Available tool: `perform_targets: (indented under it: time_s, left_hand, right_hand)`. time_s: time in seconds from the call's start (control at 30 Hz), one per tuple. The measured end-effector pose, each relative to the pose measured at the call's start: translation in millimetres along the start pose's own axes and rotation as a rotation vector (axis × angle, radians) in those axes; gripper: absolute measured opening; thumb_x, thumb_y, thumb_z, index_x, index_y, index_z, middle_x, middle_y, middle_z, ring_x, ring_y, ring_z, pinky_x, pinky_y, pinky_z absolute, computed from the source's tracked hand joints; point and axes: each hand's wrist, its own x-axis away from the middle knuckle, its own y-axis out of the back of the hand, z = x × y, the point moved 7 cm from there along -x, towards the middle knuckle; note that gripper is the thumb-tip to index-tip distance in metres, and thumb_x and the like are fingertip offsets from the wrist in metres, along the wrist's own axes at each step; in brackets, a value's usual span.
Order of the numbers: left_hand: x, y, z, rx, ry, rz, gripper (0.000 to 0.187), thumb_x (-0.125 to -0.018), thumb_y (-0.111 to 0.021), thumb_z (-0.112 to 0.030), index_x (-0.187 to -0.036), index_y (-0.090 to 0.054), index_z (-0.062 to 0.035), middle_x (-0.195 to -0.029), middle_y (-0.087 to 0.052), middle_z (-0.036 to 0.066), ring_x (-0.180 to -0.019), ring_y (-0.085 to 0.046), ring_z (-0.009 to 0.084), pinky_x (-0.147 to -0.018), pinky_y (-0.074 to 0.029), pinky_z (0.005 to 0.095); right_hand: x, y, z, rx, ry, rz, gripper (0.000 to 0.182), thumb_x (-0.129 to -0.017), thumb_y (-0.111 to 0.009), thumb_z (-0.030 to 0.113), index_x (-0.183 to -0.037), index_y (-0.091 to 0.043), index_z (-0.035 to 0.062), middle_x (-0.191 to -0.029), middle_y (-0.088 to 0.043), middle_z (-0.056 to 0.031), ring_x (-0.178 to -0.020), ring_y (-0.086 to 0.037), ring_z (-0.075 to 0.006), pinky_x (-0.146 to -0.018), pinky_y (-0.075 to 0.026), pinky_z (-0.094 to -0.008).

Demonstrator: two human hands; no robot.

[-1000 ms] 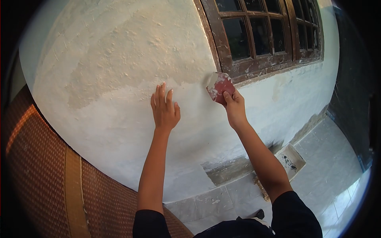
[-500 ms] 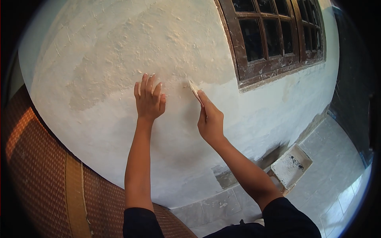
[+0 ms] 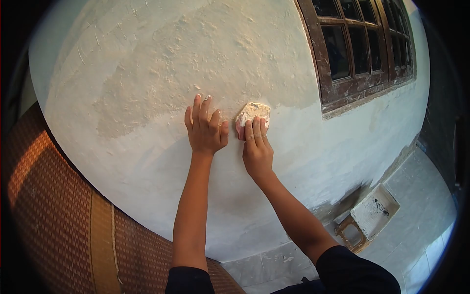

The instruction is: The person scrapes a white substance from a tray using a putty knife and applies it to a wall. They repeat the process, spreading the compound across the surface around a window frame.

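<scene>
My left hand (image 3: 208, 128) rests against the wall (image 3: 161, 181) with its fingers apart, and some white putty sticks to the fingertips. Just to its right, my right hand (image 3: 258, 153) grips a flat putty spreader (image 3: 253, 113). Cream-coloured putty coats the spreader's face, and a reddish edge shows at its lower left. Its blade lies close to the wall; whether it touches cannot be made out. Above both hands stretches a rough, darker patch of plaster (image 3: 181, 63) with ridges and small lumps.
A brown wooden window (image 3: 342, 93) with dark panes is at the upper right. On the grey tiled floor (image 3: 416, 196) stands a paint tray (image 3: 374, 210) on a small stool (image 3: 351, 232). A woven brown mat or screen (image 3: 54, 196) runs along the left.
My right hand has turned the spreader from edge-on to broad face toward me, a little lower on the wall. My left hand appears further right, and the whole view has shifted.
</scene>
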Motion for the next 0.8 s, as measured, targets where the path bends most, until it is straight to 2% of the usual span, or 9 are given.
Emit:
perform_targets:
  time_s: [0.13, 0.43, 0.47, 0.5, 0.57, 0.6, 0.63, 0.7, 0.8]
  left_hand:
    - [0.5, 0.7, 1.1, 0.013, -0.009, -0.013, 0.034, -0.098, -0.042, -0.034, -0.124, -0.038, -0.0120, -0.140, -0.043, 0.018, -0.135, -0.039, 0.0435, -0.110, -0.021, 0.0560]
    - [0.5, 0.6, 1.2, 0.007, -0.019, -0.009, 0.035, -0.097, -0.043, -0.034, -0.125, -0.039, -0.0122, -0.139, -0.044, 0.017, -0.134, -0.039, 0.0425, -0.109, -0.022, 0.0560]
    - [0.8, 1.4, 1.3, 0.011, -0.019, -0.013, 0.035, -0.097, -0.043, -0.034, -0.125, -0.039, -0.0122, -0.139, -0.044, 0.017, -0.134, -0.039, 0.0425, -0.109, -0.022, 0.0560]
    - [0.5, 1.0, 1.7, 0.009, -0.022, -0.011, 0.035, -0.097, -0.043, -0.034, -0.124, -0.039, -0.0124, -0.139, -0.043, 0.017, -0.134, -0.039, 0.0418, -0.109, -0.022, 0.0560]
    - [0.3, -0.2, 0.5, 0.012, -0.026, -0.015, 0.034, -0.097, -0.043, -0.034, -0.124, -0.040, -0.0127, -0.139, -0.043, 0.016, -0.134, -0.039, 0.0412, -0.108, -0.022, 0.0559]
    - [0.4, -0.8, 0.4, -0.001, -0.027, -0.015, 0.033, -0.096, -0.044, -0.032, -0.123, -0.041, -0.0143, -0.138, -0.045, 0.015, -0.133, -0.041, 0.0395, -0.108, -0.024, 0.0546]
    - [-0.2, -0.8, -0.2, -0.016, -0.025, -0.013, 0.032, -0.094, -0.046, -0.030, -0.123, -0.041, -0.0158, -0.137, -0.047, 0.013, -0.132, -0.043, 0.0377, -0.108, -0.025, 0.0532]
    - [-3.0, -1.2, -2.7, -0.014, -0.035, 0.003, 0.032, -0.094, -0.046, -0.030, -0.123, -0.042, -0.0161, -0.137, -0.047, 0.013, -0.132, -0.044, 0.0372, -0.108, -0.025, 0.0534]
    - [-20.3, -7.1, -10.5, 0.009, -0.072, 0.009, 0.033, -0.094, -0.047, -0.030, -0.123, -0.042, -0.0143, -0.138, -0.045, 0.014, -0.133, -0.041, 0.0377, -0.108, -0.023, 0.0545]
  right_hand:
    - [0.8, -10.9, 1.7, 0.134, 0.036, 0.062, 0.047, -0.085, -0.059, 0.002, -0.131, -0.055, -0.0060, -0.139, -0.049, -0.0289, -0.128, -0.049, -0.0456, -0.099, -0.050, -0.0477]
    - [26.6, -14.0, 12.1, 0.175, 0.058, 0.270, 0.053, -0.084, -0.058, 0.003, -0.135, -0.049, -0.0090, -0.141, -0.045, -0.0319, -0.130, -0.046, -0.0494, -0.100, -0.049, -0.0489]
    - [32.0, -5.7, 13.9, 0.148, 0.046, 0.272, 0.051, -0.082, -0.058, 0.001, -0.132, -0.052, -0.0075, -0.136, -0.052, -0.0285, -0.130, -0.048, -0.0443, -0.101, -0.048, -0.0492]
    - [35.3, 5.8, 13.8, 0.156, 0.047, 0.266, 0.051, -0.082, -0.058, 0.001, -0.132, -0.052, -0.0075, -0.136, -0.052, -0.0285, -0.130, -0.048, -0.0443, -0.101, -0.048, -0.0492]
    - [36.6, 34.9, 10.6, 0.019, 0.086, 0.252, 0.049, -0.078, -0.059, -0.001, -0.127, -0.057, -0.0047, -0.128, -0.060, -0.0231, -0.127, -0.053, -0.0372, -0.098, -0.049, -0.0487]
    - [27.9, 54.6, 6.8, -0.029, 0.079, 0.177, 0.051, -0.073, -0.060, -0.006, -0.124, -0.059, -0.0019, -0.118, -0.066, -0.0170, -0.113, -0.062, -0.0323, -0.091, -0.050, -0.0477]
    - [13.4, 72.4, 4.0, -0.025, 0.081, 0.175, 0.051, -0.073, -0.060, -0.006, -0.124, -0.059, -0.0019, -0.118, -0.066, -0.0170, -0.113, -0.062, -0.0323, -0.091, -0.050, -0.0477]
    - [-17.3, 84.7, -17.1, -0.147, -0.111, 0.366, 0.059, -0.071, -0.057, -0.012, -0.128, -0.055, -0.0006, -0.108, -0.067, -0.0143, -0.096, -0.064, -0.0339, -0.084, -0.049, -0.0458]
    - [-67.2, 91.1, -48.3, -0.386, -0.120, 0.170, 0.065, -0.076, -0.052, -0.015, -0.138, -0.048, 0.0030, -0.097, -0.064, -0.0143, -0.089, -0.060, -0.0352, -0.083, -0.047, -0.0443]
